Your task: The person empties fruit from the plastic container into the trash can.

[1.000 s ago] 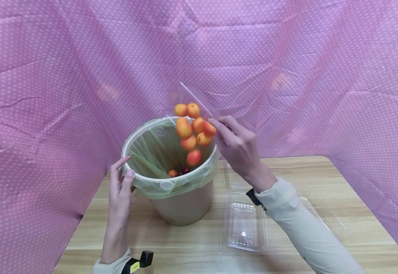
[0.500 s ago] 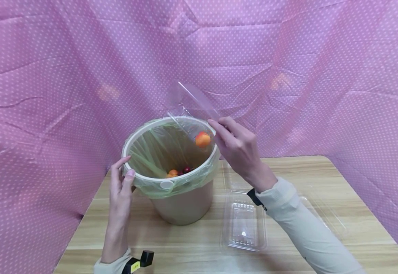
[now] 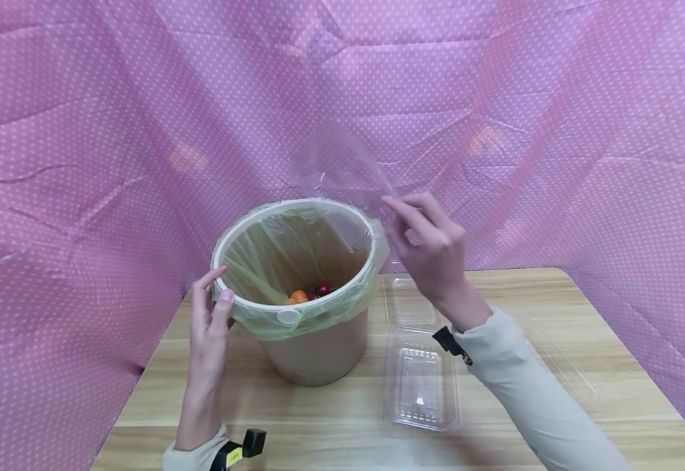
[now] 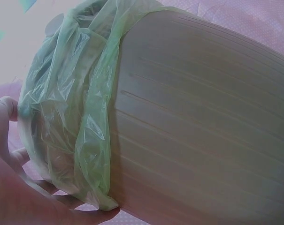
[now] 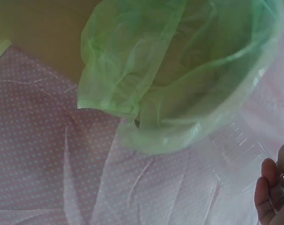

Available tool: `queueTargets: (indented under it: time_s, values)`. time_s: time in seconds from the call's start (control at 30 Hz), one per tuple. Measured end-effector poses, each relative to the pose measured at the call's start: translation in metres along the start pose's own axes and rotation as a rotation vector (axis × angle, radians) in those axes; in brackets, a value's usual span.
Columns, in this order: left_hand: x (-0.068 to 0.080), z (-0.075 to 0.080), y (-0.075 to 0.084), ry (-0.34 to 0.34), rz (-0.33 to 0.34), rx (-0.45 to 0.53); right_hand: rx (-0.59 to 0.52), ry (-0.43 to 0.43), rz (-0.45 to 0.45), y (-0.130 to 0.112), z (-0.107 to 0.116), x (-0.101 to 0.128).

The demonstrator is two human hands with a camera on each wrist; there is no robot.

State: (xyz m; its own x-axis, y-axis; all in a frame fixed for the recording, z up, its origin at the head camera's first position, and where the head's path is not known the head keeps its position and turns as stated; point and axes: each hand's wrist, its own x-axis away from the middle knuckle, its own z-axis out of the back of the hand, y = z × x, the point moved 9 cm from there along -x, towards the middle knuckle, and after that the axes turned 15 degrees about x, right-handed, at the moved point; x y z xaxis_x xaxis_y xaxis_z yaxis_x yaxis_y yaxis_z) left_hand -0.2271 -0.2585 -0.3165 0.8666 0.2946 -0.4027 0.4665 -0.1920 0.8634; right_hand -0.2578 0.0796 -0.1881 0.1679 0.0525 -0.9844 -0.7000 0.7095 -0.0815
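A beige bin [image 3: 318, 350] lined with a green bag [image 3: 271, 258] stands on the wooden table [image 3: 295, 418]. Orange and dark red fruits [image 3: 309, 294] lie at its bottom. My left hand [image 3: 209, 307] grips the bin's near-left rim [image 3: 242, 303], thumb on top; the left wrist view shows the bag's folded edge [image 4: 92, 136] and the bin's ribbed wall [image 4: 203, 131]. My right hand [image 3: 427, 245] holds a clear plastic tray [image 3: 348, 170], blurred, tilted above the bin's far-right rim. The right wrist view shows the tray [image 5: 235, 154] by my fingertips [image 5: 268, 187].
A second clear plastic clamshell box [image 3: 419, 379] lies open on the table right of the bin, under my right forearm. Pink dotted cloth [image 3: 83, 131] hangs close behind and on both sides. The table's right part [image 3: 583, 327] is bare wood.
The orange fruits poured out of the clear tray and dropped into the bin. My right hand with the tray shifted right and slightly up. My left hand kept still.
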Motion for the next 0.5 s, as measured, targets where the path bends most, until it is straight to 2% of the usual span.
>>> queueTargets:
  time_s: [0.2, 0.3, 0.37, 0.5]
  values:
    - [-0.003, 0.0, -0.003, 0.004, 0.0, -0.009, -0.18, 0.001, -0.321, 0.05, 0.021, 0.011]
    - [-0.004, 0.002, -0.004, 0.009, 0.0, -0.009, -0.234, 0.008, -0.462, 0.071, 0.031, 0.022]
    - [-0.005, 0.002, -0.004, 0.008, -0.002, -0.005, -0.239, 0.008, -0.522, 0.083, 0.039, 0.029]
    - [-0.007, 0.002, -0.006, 0.003, -0.008, 0.003, -0.249, -0.001, -0.584, 0.095, 0.055, 0.037]
